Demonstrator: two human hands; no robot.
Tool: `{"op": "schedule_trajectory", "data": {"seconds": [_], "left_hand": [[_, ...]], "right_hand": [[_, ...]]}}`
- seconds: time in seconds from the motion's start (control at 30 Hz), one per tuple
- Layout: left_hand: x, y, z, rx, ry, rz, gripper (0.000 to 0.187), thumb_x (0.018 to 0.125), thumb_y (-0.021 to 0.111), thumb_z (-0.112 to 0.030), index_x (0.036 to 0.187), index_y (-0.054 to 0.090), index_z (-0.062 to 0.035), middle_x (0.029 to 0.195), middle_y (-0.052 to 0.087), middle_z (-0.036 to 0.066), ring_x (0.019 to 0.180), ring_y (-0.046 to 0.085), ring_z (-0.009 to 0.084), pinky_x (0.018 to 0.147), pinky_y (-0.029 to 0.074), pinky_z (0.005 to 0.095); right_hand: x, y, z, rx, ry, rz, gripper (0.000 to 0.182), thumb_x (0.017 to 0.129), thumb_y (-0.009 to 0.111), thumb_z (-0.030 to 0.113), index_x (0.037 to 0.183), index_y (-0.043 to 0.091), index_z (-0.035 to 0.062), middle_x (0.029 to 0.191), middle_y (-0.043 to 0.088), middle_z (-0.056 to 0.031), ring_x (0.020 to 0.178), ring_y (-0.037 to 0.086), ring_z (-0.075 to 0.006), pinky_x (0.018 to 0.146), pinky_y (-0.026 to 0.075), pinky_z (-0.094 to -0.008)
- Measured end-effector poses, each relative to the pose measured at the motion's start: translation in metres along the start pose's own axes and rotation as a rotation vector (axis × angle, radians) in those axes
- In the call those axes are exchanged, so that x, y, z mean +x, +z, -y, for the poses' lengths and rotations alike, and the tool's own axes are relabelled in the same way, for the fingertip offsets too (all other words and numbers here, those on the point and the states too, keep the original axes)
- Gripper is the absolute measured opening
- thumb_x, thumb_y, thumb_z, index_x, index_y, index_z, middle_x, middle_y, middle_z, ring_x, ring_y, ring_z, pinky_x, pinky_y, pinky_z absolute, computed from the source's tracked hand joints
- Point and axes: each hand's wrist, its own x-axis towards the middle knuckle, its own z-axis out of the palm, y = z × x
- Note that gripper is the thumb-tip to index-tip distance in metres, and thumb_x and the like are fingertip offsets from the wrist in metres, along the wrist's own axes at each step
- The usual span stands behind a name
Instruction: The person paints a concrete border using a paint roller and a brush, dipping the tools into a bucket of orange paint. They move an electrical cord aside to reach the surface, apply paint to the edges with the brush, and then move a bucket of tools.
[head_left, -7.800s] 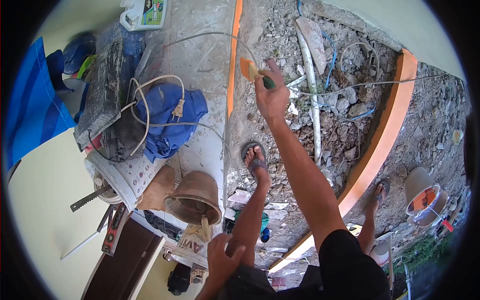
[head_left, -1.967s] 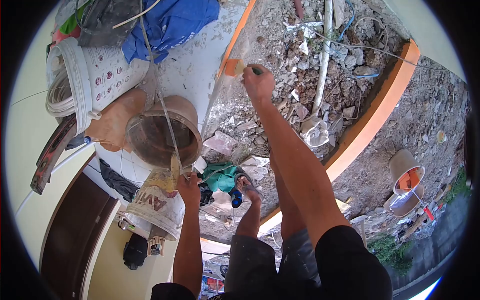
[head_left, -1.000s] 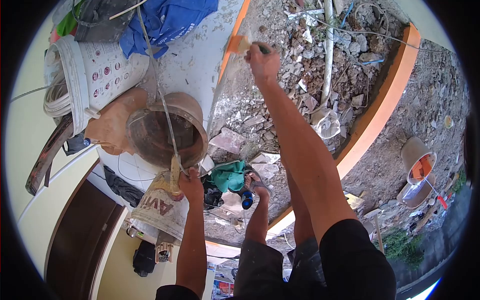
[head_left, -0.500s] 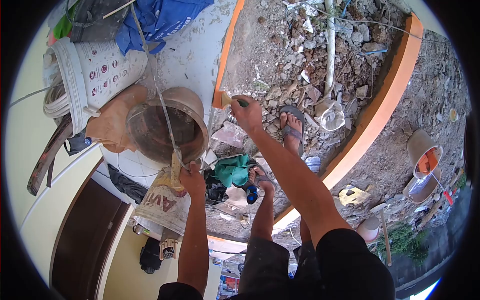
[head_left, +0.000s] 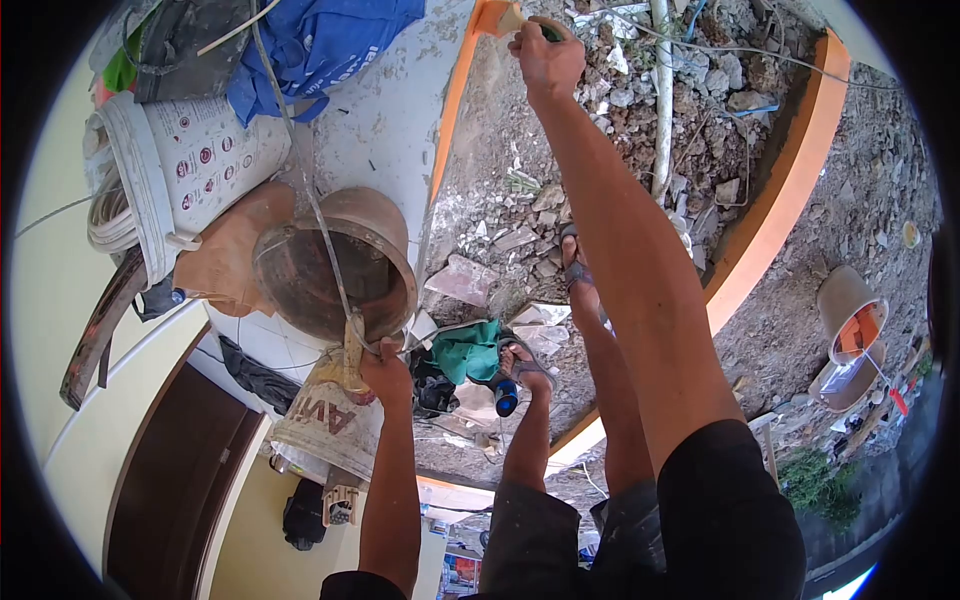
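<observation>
My right hand [head_left: 555, 62] grips a paintbrush [head_left: 508, 19] with a green handle; its bristles touch the orange edge strip [head_left: 456, 95] near its upper end. My left hand [head_left: 386, 372] is closed at the rim of a round plastic tub [head_left: 365, 205], which is tipped so its dark inside shows. A cord or thin rod runs across the tub down to this hand, beside a pale, dirty handle-like piece [head_left: 354, 350]. What exactly the left fingers hold is partly hidden.
At the left are a white bucket [head_left: 215, 150] and a blue bag [head_left: 315, 45]. Broken rubble [head_left: 600, 90] and a white pipe [head_left: 662, 100] lie beyond the strip. A curved orange-topped wall [head_left: 790, 190] stands right. Green cloth [head_left: 467, 350] lies by my feet.
My right hand has moved up and away along the orange strip with the brush. My left hand stays at the tub, with only a slight shift.
</observation>
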Motion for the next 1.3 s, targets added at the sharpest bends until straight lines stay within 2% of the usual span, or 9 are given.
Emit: {"op": "schedule_trajectory", "data": {"seconds": [0.23, 0.33, 0.53, 0.6, 0.63, 0.67, 0.97, 1.23, 1.3], "left_hand": [[-0.001, -0.001, -0.013, -0.014, -0.069, -0.009, 0.025, 0.094, 0.062, -0.015, 0.082, 0.066, 0.0063, 0.077, 0.070, 0.013, 0.073, 0.066, 0.0209, 0.074, 0.050, 0.0363], [0.002, -0.002, -0.005, 0.015, 0.010, -0.019, 0.022, 0.094, 0.062, -0.014, 0.092, 0.065, 0.0083, 0.078, 0.071, 0.016, 0.071, 0.068, 0.0261, 0.071, 0.050, 0.0382], [0.002, -0.006, -0.010, 0.141, 0.046, -0.008, 0.022, 0.093, 0.063, -0.015, 0.091, 0.066, 0.0073, 0.078, 0.071, 0.016, 0.074, 0.069, 0.0270, 0.073, 0.050, 0.0393], [0.006, -0.003, 0.000, 0.017, 0.015, -0.015, 0.022, 0.093, 0.064, -0.015, 0.088, 0.067, 0.0056, 0.078, 0.071, 0.016, 0.074, 0.068, 0.0291, 0.075, 0.049, 0.0415], [0.007, -0.003, 0.003, 0.019, 0.016, -0.016, 0.022, 0.093, 0.064, -0.015, 0.088, 0.067, 0.0056, 0.078, 0.071, 0.016, 0.074, 0.068, 0.0291, 0.075, 0.049, 0.0415], [0.008, -0.003, 0.006, 0.026, 0.025, -0.018, 0.021, 0.093, 0.064, -0.015, 0.087, 0.067, 0.0051, 0.077, 0.071, 0.016, 0.075, 0.067, 0.0297, 0.075, 0.049, 0.0421], [0.008, 0.000, 0.008, 0.005, 0.051, -0.050, 0.020, 0.092, 0.063, -0.013, 0.083, 0.067, 0.0040, 0.077, 0.070, 0.015, 0.072, 0.065, 0.0284, 0.074, 0.048, 0.0412], [0.005, 0.000, -0.003, -0.073, 0.042, -0.039, 0.017, 0.092, 0.062, -0.009, 0.083, 0.065, 0.0060, 0.075, 0.068, 0.012, 0.071, 0.063, 0.0203, 0.072, 0.049, 0.0345], [0.005, 0.001, -0.004, -0.065, 0.025, -0.037, 0.018, 0.092, 0.062, -0.009, 0.084, 0.064, 0.0062, 0.076, 0.069, 0.012, 0.071, 0.063, 0.0203, 0.072, 0.049, 0.0345]], "right_hand": [[-0.110, -0.025, -0.013, 0.126, 0.199, 0.093, 0.028, 0.086, 0.061, 0.017, 0.102, 0.072, -0.0031, 0.075, 0.072, -0.0139, 0.064, 0.070, -0.0167, 0.062, 0.054, -0.0292], [-0.177, -0.045, -0.025, 0.060, 0.321, 0.193, 0.030, 0.092, 0.063, 0.015, 0.111, 0.066, -0.0084, 0.084, 0.069, -0.0124, 0.068, 0.067, -0.0148, 0.062, 0.056, -0.0270], [-0.289, -0.061, -0.068, 0.013, 0.423, 0.232, 0.027, 0.087, 0.065, 0.019, 0.104, 0.072, -0.0005, 0.072, 0.071, -0.0123, 0.065, 0.068, -0.0169, 0.063, 0.053, -0.0324], [-0.301, -0.068, -0.072, -0.083, 0.478, 0.330, 0.028, 0.085, 0.065, 0.019, 0.102, 0.072, -0.0016, 0.072, 0.071, -0.0129, 0.064, 0.068, -0.0186, 0.064, 0.054, -0.0334], [-0.297, -0.073, -0.068, -0.113, 0.471, 0.363, 0.028, 0.087, 0.064, 0.015, 0.105, 0.071, -0.0055, 0.073, 0.069, -0.0082, 0.064, 0.064, -0.0104, 0.059, 0.052, -0.0270], [-0.289, -0.074, -0.065, -0.113, 0.470, 0.363, 0.028, 0.087, 0.064, 0.015, 0.105, 0.071, -0.0055, 0.073, 0.069, -0.0082, 0.064, 0.064, -0.0104, 0.059, 0.052, -0.0270], [-0.198, -0.037, -0.041, 0.198, 0.235, 0.016, 0.029, 0.091, 0.063, 0.013, 0.111, 0.067, -0.0085, 0.082, 0.070, -0.0122, 0.070, 0.068, -0.0142, 0.062, 0.054, -0.0265], [-0.349, -0.070, -0.096, 0.032, 0.406, 0.167, 0.026, 0.089, 0.064, 0.015, 0.107, 0.070, -0.0022, 0.074, 0.071, -0.0103, 0.064, 0.066, -0.0148, 0.062, 0.052, -0.0297], [-0.376, -0.079, -0.101, 0.009, 0.576, 0.254, 0.025, 0.089, 0.064, 0.015, 0.107, 0.071, -0.0007, 0.076, 0.071, -0.0116, 0.066, 0.067, -0.0160, 0.063, 0.053, -0.0310]]}}
